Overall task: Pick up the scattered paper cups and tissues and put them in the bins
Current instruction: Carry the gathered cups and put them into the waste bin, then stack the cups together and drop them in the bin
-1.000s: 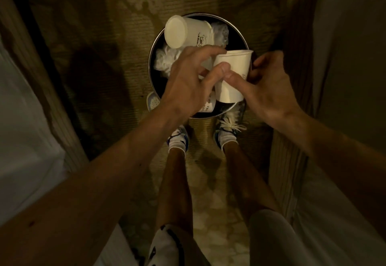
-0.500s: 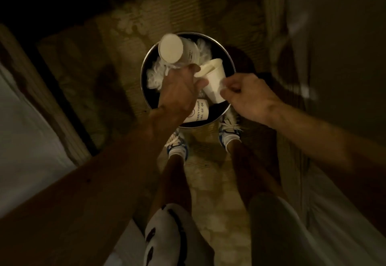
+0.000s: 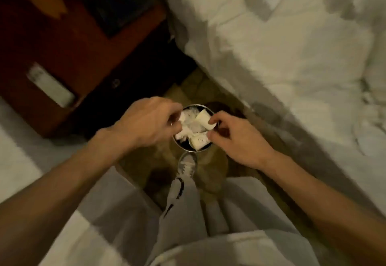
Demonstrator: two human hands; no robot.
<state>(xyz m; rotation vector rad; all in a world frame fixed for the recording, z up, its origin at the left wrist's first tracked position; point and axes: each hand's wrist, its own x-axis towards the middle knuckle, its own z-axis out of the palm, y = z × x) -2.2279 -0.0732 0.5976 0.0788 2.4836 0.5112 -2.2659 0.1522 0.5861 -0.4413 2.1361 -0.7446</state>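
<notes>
Bin [image 3: 194, 151] on the floor, stuffed with paper cups [image 3: 203, 117] and tissues [image 3: 189, 124]. Left hand [image 3: 150, 123] is curled over the bin's left side. Right hand [image 3: 236, 138] has its fingertips at the right-side cup and is nearer it. Blur: can't tell if either hand grips.

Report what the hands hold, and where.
The right hand seems to pinch a paper cup by its end, over the bin; the left hand cannot be told.
</notes>
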